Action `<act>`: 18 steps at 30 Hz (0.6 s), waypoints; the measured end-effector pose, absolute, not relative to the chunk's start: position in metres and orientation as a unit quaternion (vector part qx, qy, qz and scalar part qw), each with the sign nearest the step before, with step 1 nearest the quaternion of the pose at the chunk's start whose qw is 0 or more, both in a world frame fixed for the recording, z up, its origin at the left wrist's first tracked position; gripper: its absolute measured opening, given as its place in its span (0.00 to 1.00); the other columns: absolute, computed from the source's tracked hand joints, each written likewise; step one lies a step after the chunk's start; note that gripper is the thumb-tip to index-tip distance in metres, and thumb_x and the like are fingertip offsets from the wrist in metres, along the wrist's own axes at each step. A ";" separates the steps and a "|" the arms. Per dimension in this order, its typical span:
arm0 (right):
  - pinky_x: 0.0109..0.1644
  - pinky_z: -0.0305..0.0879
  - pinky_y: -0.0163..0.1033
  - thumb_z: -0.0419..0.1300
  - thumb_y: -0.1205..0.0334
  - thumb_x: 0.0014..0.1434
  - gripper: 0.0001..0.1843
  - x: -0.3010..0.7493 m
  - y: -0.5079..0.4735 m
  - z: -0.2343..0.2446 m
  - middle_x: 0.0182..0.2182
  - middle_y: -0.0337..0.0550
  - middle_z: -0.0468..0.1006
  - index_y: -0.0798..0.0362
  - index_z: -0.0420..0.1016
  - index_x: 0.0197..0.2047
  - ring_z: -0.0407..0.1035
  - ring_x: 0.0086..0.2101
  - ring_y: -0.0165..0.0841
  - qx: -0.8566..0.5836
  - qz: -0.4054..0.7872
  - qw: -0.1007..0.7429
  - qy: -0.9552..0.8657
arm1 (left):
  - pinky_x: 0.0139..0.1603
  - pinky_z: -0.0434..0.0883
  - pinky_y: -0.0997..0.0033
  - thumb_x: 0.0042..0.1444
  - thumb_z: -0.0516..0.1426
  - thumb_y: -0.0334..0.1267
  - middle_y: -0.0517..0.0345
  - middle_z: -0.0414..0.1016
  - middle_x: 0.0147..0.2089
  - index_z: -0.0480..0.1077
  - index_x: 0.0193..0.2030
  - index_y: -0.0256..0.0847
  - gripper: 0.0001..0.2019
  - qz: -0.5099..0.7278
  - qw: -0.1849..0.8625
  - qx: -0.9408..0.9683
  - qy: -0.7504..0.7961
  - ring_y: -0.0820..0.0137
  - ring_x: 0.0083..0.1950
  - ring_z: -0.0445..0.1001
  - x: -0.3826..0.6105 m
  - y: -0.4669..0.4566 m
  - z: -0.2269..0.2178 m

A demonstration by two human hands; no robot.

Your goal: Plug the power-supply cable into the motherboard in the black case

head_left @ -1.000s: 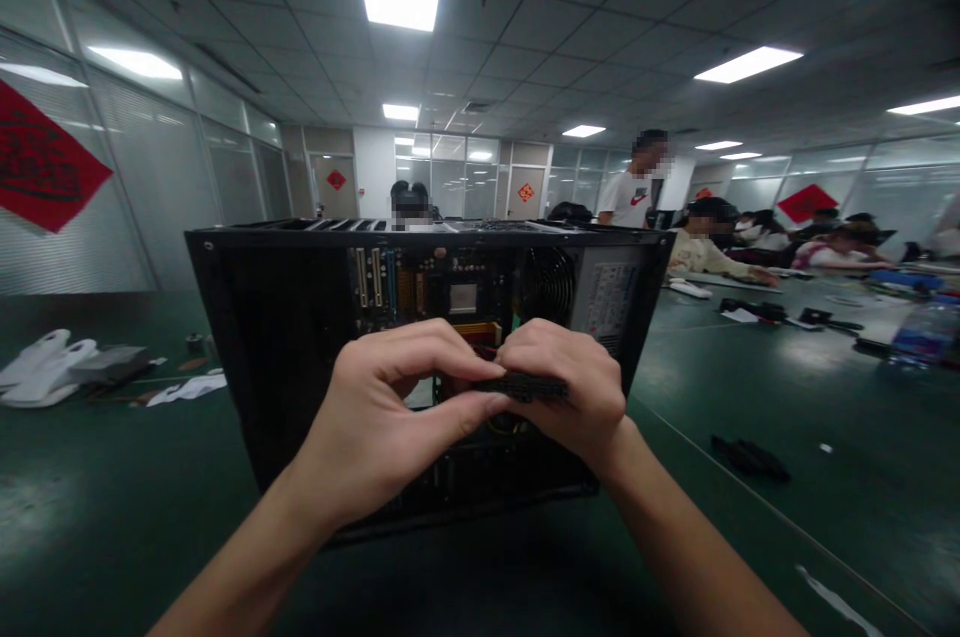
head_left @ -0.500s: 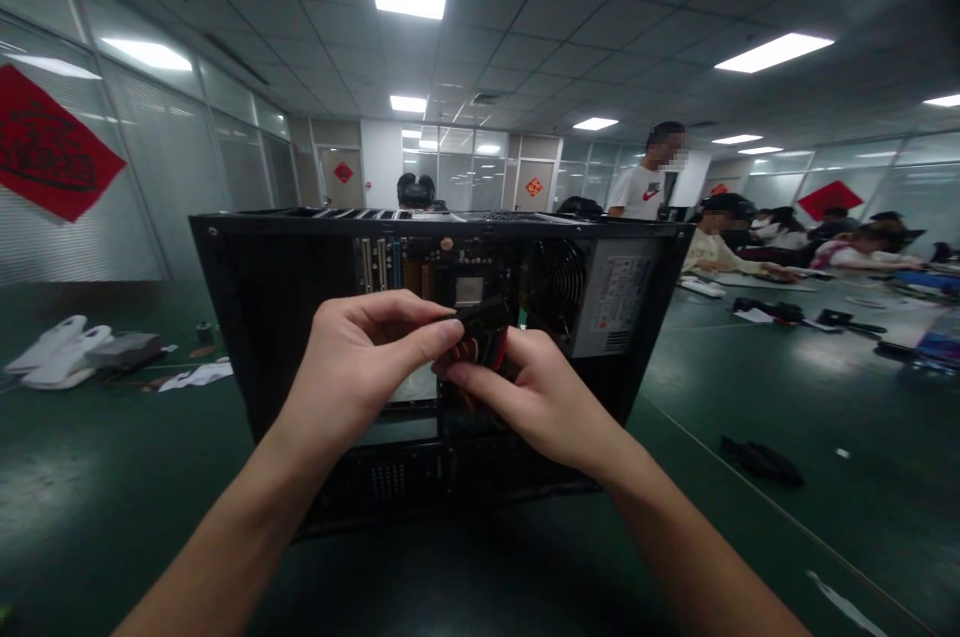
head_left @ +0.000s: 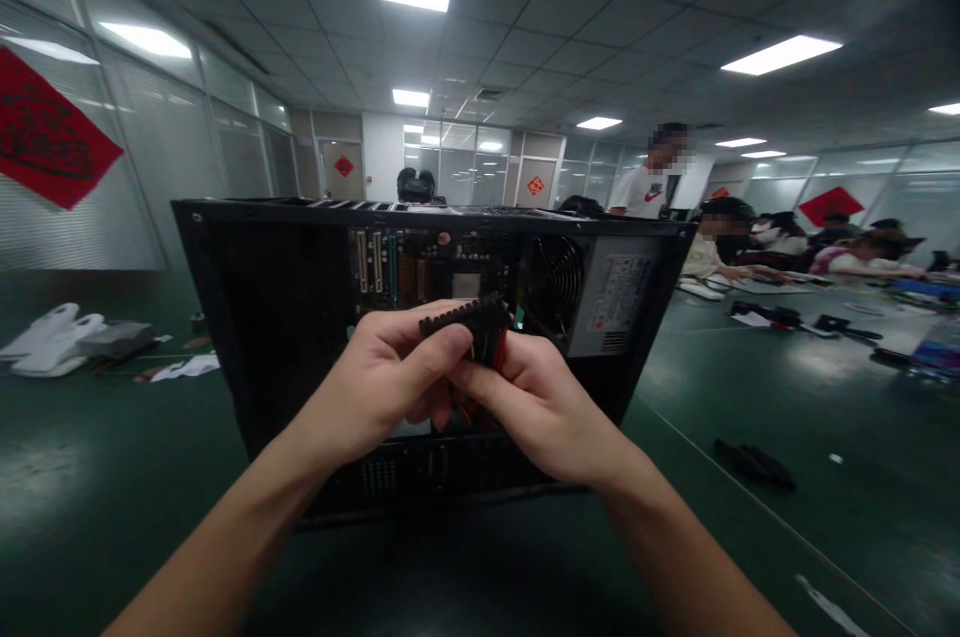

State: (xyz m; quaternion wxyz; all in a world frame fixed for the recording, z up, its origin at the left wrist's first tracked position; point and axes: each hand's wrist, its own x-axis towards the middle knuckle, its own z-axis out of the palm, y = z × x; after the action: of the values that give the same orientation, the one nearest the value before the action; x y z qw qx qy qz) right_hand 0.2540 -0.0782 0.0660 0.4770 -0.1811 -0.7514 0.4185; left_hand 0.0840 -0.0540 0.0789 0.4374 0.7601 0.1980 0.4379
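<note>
A long black power connector [head_left: 489, 309] with a toothed edge is held in front of an open computer case [head_left: 201, 247]. My left hand [head_left: 390, 362] pinches its left part between thumb and fingers. Red and other coloured wires run down from the connector, and my right hand [head_left: 536, 397] is closed around this wire bundle [head_left: 498, 349]. Behind the hands the motherboard [head_left: 469, 255] shows its slots and a pale square chip, partly hidden by my left hand. To its right sit a round fan [head_left: 555, 282] and a silver power supply [head_left: 615, 302].
The case stands on a green table [head_left: 690, 557]. White plastic bags [head_left: 56, 342] and a grey box [head_left: 124, 332] lie left. A black cloth-like item [head_left: 754, 464] and dark cables [head_left: 765, 314] lie right. One person [head_left: 641, 187] stands beyond; several others sit at the right.
My left hand has shifted right and slightly down along the connector, and the connector has tilted so its toothed edge shows. The view has moved slightly. My right hand stays on the wires.
</note>
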 end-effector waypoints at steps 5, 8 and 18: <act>0.32 0.66 0.34 0.59 0.46 0.67 0.20 0.256 -0.065 0.050 0.26 0.35 0.66 0.53 0.66 0.32 0.65 0.27 0.27 -0.183 0.453 0.451 -0.747 | 0.35 0.79 0.70 0.65 0.59 0.47 0.50 0.83 0.39 0.79 0.52 0.37 0.18 0.463 0.321 0.807 0.178 0.65 0.35 0.82 0.089 -0.059 0.078; 0.34 0.69 0.36 0.65 0.47 0.61 0.17 0.259 -0.058 0.040 0.29 0.37 0.69 0.52 0.68 0.35 0.65 0.29 0.29 -0.196 0.390 0.470 -0.767 | 0.58 0.76 0.63 0.63 0.61 0.40 0.49 0.82 0.52 0.80 0.53 0.39 0.14 0.470 0.225 0.846 0.112 0.60 0.55 0.80 0.095 -0.060 0.076; 0.51 0.76 0.49 0.63 0.57 0.58 0.10 0.263 -0.051 0.021 0.38 0.47 0.79 0.49 0.76 0.43 0.74 0.46 0.42 -0.233 0.132 0.487 -0.831 | 0.70 0.66 0.56 0.66 0.57 0.36 0.51 0.75 0.63 0.74 0.63 0.43 0.19 0.389 0.228 0.891 0.062 0.60 0.66 0.72 0.098 -0.068 0.078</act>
State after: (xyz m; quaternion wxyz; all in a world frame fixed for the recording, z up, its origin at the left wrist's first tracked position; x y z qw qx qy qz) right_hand 0.2629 -0.0512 0.0215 0.4870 -0.2331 -0.8313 0.1318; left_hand 0.0978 -0.0684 0.0784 0.2275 0.8907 0.0620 0.3885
